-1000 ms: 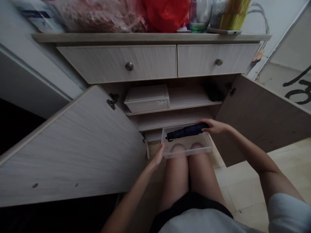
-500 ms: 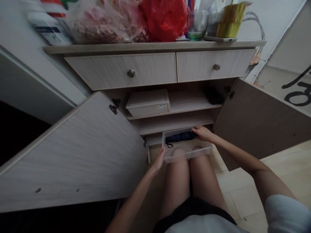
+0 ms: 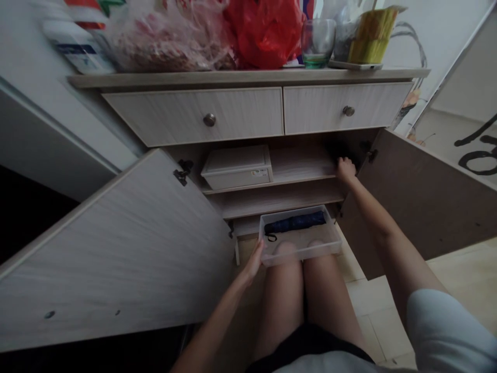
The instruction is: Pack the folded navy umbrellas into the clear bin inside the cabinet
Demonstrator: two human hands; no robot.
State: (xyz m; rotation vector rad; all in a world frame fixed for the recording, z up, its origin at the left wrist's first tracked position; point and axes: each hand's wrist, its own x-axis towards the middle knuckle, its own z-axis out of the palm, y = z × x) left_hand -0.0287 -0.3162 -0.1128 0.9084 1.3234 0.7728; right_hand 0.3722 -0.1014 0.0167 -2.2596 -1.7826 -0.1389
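Note:
A shallow translucent plastic box (image 3: 301, 253) rests on my knees. My left hand (image 3: 255, 259) grips its left end. Inside, along the far wall, lies a folded dark blue umbrella (image 3: 297, 223) with its black strap loop at the left. My right hand (image 3: 345, 170) is at the right end of the cabinet's upper shelf (image 3: 303, 160), its fingers curled at a dark object (image 3: 338, 147) in the shadow there. The kind of that object is too dark to tell, and my fingertips are partly hidden.
The left door (image 3: 128, 248) and right door (image 3: 427, 202) stand swung out on either side. A white lidded box (image 3: 236, 168) sits on the upper shelf. Above are two closed drawers (image 3: 194, 116). Bags, bottles and a glass (image 3: 318, 44) crowd the cabinet top.
My right hand has let go of the umbrella, which now lies in the plastic box, and has moved up and right to the dark object on the shelf. My left hand stays on the box.

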